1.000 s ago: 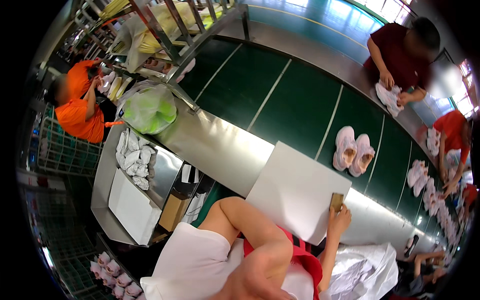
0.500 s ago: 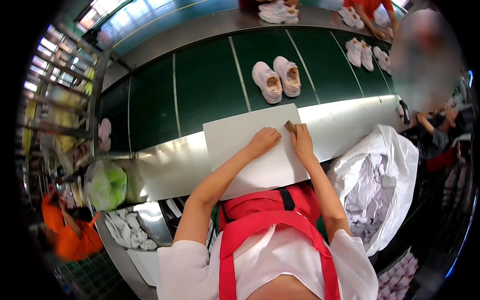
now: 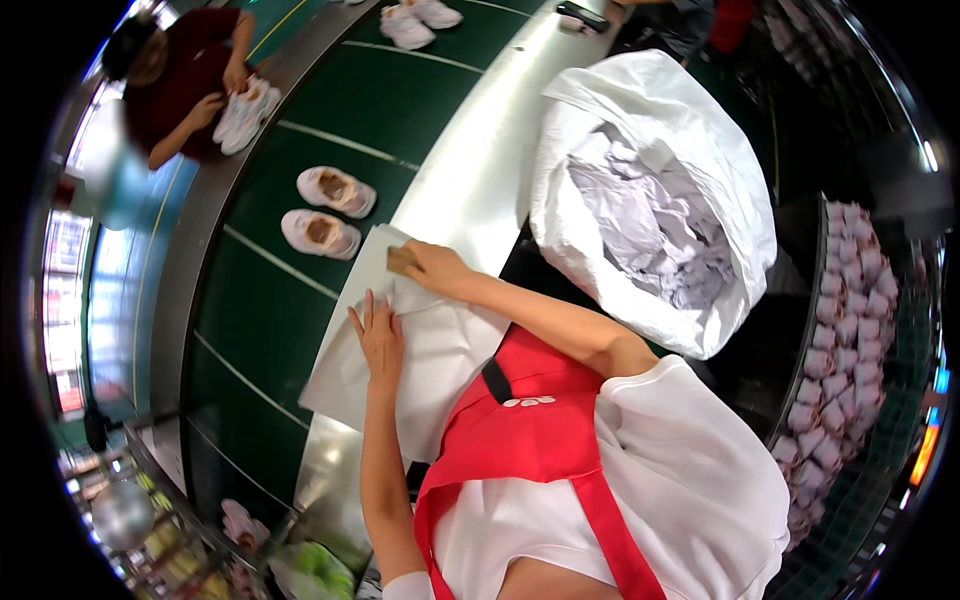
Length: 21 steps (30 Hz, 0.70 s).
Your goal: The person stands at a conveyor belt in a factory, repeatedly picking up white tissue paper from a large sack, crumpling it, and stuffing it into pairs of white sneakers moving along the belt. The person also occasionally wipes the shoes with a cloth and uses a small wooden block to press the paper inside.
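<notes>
White paper sheet [image 3: 425,345] is lying flat on the steel ledge [image 3: 470,190] beside the green belt [image 3: 290,170], left hand [image 3: 378,338] pressing it open-palmed, right hand [image 3: 432,266] gripping a small tan block [image 3: 401,260] at its far edge.

Single head-worn fisheye view, looking steeply down from above the wearer's chest (frame rolled, so the green conveyor belt [image 3: 300,150] runs diagonally). Close on the white paper sheet [image 3: 400,350]; the rim bends straight edges and fades to black.
</notes>
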Available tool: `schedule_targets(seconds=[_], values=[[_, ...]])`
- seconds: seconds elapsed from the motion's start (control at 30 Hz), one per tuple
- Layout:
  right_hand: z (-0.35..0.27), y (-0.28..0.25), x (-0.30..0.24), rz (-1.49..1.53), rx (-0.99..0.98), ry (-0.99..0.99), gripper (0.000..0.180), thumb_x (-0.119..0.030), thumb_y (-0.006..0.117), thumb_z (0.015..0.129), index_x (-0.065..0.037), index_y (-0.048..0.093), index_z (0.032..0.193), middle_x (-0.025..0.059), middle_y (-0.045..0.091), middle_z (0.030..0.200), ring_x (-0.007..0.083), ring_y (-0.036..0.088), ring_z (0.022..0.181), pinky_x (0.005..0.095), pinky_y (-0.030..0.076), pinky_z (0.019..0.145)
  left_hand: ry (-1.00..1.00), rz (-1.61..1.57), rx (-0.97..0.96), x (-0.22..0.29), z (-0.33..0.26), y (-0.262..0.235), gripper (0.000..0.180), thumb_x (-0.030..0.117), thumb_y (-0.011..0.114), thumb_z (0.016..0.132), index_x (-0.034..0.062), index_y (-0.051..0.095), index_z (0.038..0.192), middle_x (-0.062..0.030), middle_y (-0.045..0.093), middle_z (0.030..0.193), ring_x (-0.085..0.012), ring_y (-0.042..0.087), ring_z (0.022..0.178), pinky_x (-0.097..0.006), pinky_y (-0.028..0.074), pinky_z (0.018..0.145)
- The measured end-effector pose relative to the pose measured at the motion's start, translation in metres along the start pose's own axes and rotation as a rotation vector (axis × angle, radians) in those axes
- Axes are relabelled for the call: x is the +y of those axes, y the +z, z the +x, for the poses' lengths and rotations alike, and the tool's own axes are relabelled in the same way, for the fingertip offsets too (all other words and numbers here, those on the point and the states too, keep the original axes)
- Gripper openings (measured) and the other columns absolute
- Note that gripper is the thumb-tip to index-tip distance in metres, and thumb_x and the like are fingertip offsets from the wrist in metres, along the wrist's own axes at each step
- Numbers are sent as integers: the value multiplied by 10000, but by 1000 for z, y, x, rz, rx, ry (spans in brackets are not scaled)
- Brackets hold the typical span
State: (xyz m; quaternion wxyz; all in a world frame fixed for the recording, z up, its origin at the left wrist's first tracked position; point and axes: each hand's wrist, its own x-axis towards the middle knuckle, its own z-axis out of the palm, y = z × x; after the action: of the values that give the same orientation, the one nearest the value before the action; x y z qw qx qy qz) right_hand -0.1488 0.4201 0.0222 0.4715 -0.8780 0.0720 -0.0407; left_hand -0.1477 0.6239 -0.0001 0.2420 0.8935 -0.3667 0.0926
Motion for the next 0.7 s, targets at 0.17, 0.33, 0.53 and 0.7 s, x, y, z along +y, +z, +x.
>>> schedule_targets(seconds=[0.17, 0.33, 0.53, 0.7], values=[[-11, -15, 14, -152, 144, -93, 303, -152, 594, 789, -64, 573, 1078, 103, 627, 878, 305, 559, 972, 387, 432, 873, -62, -116, -134, 16, 3, -30, 64, 18, 567, 831, -2, 570, 892, -191, 612, 882, -377, 577, 957, -449, 454, 843], [-84, -159, 15, -230, 800, -74, 336, -67, 634, 763, -60, 567, 1092, 122, 600, 883, 300, 591, 845, 371, 476, 749, -21, -152, -93, 29, -1, -52, 92, 16, 580, 815, -10, 593, 903, -177, 618, 807, -361, 561, 785, -419, 465, 703], [-139, -251, 87, -811, 776, 334, 352, -145, 692, 740, -85, 576, 1067, 98, 604, 908, 272, 570, 894, 401, 422, 794, 0, -158, -102, 42, 1, -53, 116, 17, 584, 812, -10, 595, 924, -170, 614, 805, -357, 553, 772, -415, 466, 708], [-157, -232, 83, -814, 660, 176, 318, -125, 713, 688, -113, 577, 976, 48, 598, 839, 241, 565, 813, 383, 411, 727, 44, -167, -80, 51, 8, -54, 118, 16, 588, 814, -10, 593, 929, -168, 611, 806, -354, 546, 762, -416, 460, 704]])
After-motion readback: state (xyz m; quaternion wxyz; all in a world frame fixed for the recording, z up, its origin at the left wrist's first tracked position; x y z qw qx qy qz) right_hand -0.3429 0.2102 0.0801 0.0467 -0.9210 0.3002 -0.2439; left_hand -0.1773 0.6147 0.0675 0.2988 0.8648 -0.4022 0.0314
